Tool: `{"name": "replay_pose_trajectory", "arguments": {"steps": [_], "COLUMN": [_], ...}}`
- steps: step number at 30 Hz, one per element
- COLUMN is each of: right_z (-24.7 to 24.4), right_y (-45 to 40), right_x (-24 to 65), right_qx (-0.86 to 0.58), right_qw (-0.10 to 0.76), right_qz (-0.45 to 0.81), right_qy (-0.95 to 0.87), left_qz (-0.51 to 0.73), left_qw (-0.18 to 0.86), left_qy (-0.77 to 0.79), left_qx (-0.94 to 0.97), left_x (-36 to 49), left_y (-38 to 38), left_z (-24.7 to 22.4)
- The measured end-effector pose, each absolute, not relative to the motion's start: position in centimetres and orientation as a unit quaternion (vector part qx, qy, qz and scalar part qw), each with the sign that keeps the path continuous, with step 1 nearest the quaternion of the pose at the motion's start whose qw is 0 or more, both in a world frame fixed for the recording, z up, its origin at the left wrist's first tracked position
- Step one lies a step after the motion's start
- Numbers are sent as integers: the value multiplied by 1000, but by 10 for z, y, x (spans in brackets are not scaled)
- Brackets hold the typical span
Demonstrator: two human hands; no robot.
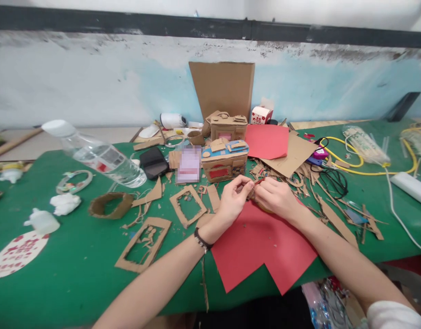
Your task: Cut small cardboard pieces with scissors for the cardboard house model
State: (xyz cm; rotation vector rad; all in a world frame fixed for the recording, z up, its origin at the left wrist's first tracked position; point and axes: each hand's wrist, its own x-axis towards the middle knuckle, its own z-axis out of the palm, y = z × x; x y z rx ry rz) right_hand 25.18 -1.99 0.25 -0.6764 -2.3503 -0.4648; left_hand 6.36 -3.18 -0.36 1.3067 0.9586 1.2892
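My left hand (pixel 234 197) and my right hand (pixel 276 197) meet over the red paper (pixel 261 244), fingers pinched together. Between them is a small brown and red piece (pixel 259 182), mostly hidden by my fingers; it looks like cardboard with a red strip. The red paper lies flat, with a notch in its near edge. Just beyond my hands stands a cardboard model (pixel 210 171) with a blue top and a red panel. Behind it is a second, plainer cardboard model (pixel 227 129).
Cardboard frames (pixel 188 205) and scraps (pixel 299 183) litter the green table (pixel 76 278). At the left are a tilted-looking water bottle (pixel 101 157), a cardboard ring (pixel 111 205) and a small squeeze bottle (pixel 42 221). To the right lie a yellow cable (pixel 368 173) and a white power strip (pixel 412 188).
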Motion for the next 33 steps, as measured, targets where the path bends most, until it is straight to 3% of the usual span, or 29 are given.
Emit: {"name": "replay_pose_trajectory", "arguments": {"steps": [6,11,17,22,33], "right_z": [9,7,8,8,-9], "right_y": [-16,-18,-20,-18,-14], "right_x": [256,259,258,252,245], "right_qx": [-247,-187,-244,-319,-427], "right_qw": [298,339,468,489,481], "right_qz": [-235,-235,27,206,243], "right_qy": [-892,-892,-849,-785,-726], "left_qz": [548,561,616,618,556], "left_qw": [596,647,567,527,550], "left_qy": [390,385,394,417,388], "left_qx": [439,344,379,408,488], "left_x": [68,59,48,54,66], "left_y": [-33,-30,-27,-28,-35], "left_z": [-1,13,26,14,-3]}}
